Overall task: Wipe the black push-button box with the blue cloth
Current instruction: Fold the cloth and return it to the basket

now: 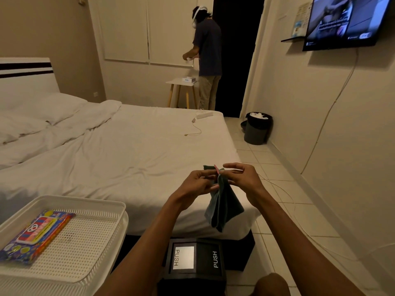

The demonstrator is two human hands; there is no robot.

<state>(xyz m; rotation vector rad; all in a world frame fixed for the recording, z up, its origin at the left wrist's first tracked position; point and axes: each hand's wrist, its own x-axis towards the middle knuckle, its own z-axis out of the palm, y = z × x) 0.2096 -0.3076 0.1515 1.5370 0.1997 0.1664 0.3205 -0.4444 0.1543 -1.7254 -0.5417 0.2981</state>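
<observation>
The black push-button box (pixel 194 261) stands on the floor at the bottom centre, with two "PUSH" flaps on top, one white and one black. Above it hangs the blue cloth (pixel 222 207), dark and folded, dangling over the bed's corner. My left hand (pixel 197 184) pinches the cloth's top edge from the left. My right hand (pixel 243 178) pinches the same top edge from the right, where a small pink tag shows. The cloth hangs clear of the box and does not touch it.
A white perforated tray (pixel 89 238) at the lower left holds a colourful packet (pixel 34 233). A white bed (pixel 128 150) fills the middle. A black bin (pixel 257 129) stands by the right wall. Another person (pixel 207 58) stands at a small table (pixel 180 86) far back.
</observation>
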